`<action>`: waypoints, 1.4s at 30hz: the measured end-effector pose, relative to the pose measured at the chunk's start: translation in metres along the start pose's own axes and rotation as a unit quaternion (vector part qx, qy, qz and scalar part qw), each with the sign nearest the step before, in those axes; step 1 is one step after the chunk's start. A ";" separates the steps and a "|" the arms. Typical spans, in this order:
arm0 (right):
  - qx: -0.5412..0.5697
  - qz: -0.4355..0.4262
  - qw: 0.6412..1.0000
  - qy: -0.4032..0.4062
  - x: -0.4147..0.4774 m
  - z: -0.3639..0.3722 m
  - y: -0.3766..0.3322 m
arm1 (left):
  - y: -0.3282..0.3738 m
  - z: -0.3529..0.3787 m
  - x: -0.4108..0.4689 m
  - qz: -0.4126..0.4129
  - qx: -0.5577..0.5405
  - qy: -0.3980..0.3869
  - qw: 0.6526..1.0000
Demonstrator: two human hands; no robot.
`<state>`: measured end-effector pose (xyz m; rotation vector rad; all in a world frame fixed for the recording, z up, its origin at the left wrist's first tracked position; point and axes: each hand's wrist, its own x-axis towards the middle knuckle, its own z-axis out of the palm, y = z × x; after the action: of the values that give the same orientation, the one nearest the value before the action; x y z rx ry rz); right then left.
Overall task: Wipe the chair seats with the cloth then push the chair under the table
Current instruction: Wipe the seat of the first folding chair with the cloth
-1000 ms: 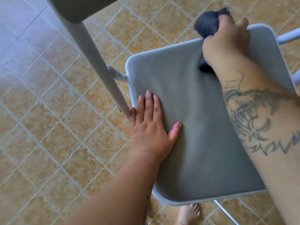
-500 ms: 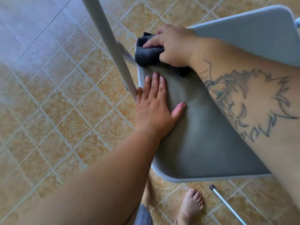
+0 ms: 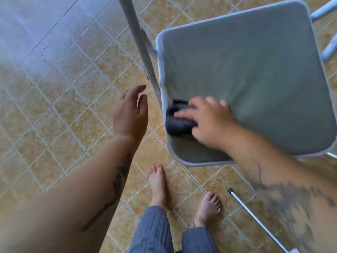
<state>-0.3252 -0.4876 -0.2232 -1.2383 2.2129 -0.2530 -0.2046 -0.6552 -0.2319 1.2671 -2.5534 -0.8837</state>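
Lifted off the chair seat (image 3: pixel 255 79), the left hand (image 3: pixel 130 114) hovers centre-left, grip wide and loose; the right hand (image 3: pixel 211 123) grips the cloth (image 3: pixel 177 125) at the seat's lower-left corner

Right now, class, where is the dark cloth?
In the head view, the dark cloth lies on the grey chair seat at its near left corner, under the right hand, just right of the white metal leg.

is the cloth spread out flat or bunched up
Bunched up: the dark cloth sits as a thick wad under the right hand on the seat.
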 end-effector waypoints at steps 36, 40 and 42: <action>0.096 0.497 0.800 0.321 -0.025 -0.042 0.154 | 0.060 0.108 0.008 0.119 0.226 -0.121 0.959; 0.072 0.364 0.883 0.287 0.038 -0.042 0.106 | 0.061 0.106 0.009 0.120 0.230 -0.119 0.958; 0.028 0.276 0.929 0.244 0.039 -0.036 0.083 | 0.062 0.106 0.008 0.117 0.232 -0.121 0.958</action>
<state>-0.4210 -0.4782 -0.2455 -0.5048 2.8493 -0.4247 -0.2922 -0.5857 -0.2835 0.9619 -3.1551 -0.4238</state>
